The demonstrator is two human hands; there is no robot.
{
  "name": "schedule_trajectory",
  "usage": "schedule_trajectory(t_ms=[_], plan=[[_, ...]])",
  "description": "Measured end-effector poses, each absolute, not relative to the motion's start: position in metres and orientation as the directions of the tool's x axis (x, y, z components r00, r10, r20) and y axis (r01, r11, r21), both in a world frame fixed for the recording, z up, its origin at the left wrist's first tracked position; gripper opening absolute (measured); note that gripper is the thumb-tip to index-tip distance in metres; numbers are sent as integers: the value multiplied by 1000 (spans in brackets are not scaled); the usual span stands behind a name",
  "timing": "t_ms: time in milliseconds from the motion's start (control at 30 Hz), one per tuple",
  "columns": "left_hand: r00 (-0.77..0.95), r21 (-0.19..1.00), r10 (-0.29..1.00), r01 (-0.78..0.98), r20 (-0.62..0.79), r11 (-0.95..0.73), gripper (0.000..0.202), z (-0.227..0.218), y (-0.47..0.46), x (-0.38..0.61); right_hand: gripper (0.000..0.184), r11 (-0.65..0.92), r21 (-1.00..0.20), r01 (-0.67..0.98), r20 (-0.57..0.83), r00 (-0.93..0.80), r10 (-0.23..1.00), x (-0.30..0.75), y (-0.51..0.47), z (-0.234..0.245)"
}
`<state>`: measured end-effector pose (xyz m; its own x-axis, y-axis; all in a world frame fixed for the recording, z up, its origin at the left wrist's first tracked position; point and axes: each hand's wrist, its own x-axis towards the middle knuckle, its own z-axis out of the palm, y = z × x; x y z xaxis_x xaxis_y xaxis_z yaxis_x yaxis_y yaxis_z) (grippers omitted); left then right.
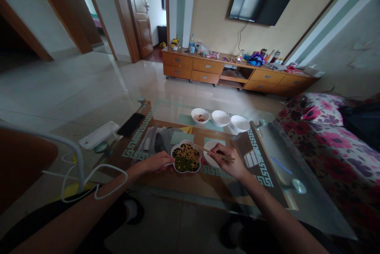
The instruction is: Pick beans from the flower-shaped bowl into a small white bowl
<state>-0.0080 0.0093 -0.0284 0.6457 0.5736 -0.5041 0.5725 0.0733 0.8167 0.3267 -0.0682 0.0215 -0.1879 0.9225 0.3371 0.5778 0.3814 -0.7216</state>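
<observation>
Glass table (178,190), right hand (227,161) pinching chopsticks (206,151)

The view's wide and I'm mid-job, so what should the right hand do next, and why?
Probably lower the chopsticks held in the right hand into the yellow grains in the flower-shaped white dish and take a small pinch. Their tips already sit over the dish's rim, and the left hand rests against the dish's edge, which should keep it steady.

Bare left hand (154,162), bare right hand (226,161), forearms uncovered too. Just black pants (38,209), white socks (130,209) and dark slippers (139,213), pretty casual.
</observation>
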Motion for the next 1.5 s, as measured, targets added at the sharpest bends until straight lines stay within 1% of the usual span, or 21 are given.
schedule_trajectory(t_ms=[167, 333, 433, 633, 733, 933, 1167, 1333, 1500], plan=[[619, 801, 591, 594, -517, 78, 64, -28, 9, -9, 42, 305, -713, 631, 359, -44, 932, 361, -80, 29], [629, 805, 570, 585, -529, 101, 65, -29, 11, -9, 42, 255, -702, 665, 348, 8, 937, 387, -98, 30], [634, 809, 561, 577, -532, 115, 65, -29, 13, -10, 39, 246, -698, 672, 318, -17, 948, 391, -105, 27], [623, 803, 573, 586, -533, 109, 65, -30, 13, -10, 32, 232, -690, 686, 207, -121, 971, 389, -103, 17], [617, 803, 589, 587, -522, 97, 66, -30, 13, -10, 31, 221, -690, 690, 190, -122, 974, 386, -98, 16], [616, 808, 596, 582, -516, 98, 64, -28, 11, -10, 31, 195, -732, 652, 150, -125, 981, 382, -92, 18], [603, 802, 598, 585, -529, 119, 66, -28, 11, -9, 32, 193, -737, 647, 160, -110, 981, 381, -87, 18], [599, 799, 596, 588, -534, 126, 66, -28, 10, -9, 31, 238, -704, 670, 186, -149, 971, 375, -88, 21], [590, 789, 602, 605, -538, 112, 67, -25, 9, -8, 30, 256, -665, 701, 179, -183, 967, 371, -87, 27]])
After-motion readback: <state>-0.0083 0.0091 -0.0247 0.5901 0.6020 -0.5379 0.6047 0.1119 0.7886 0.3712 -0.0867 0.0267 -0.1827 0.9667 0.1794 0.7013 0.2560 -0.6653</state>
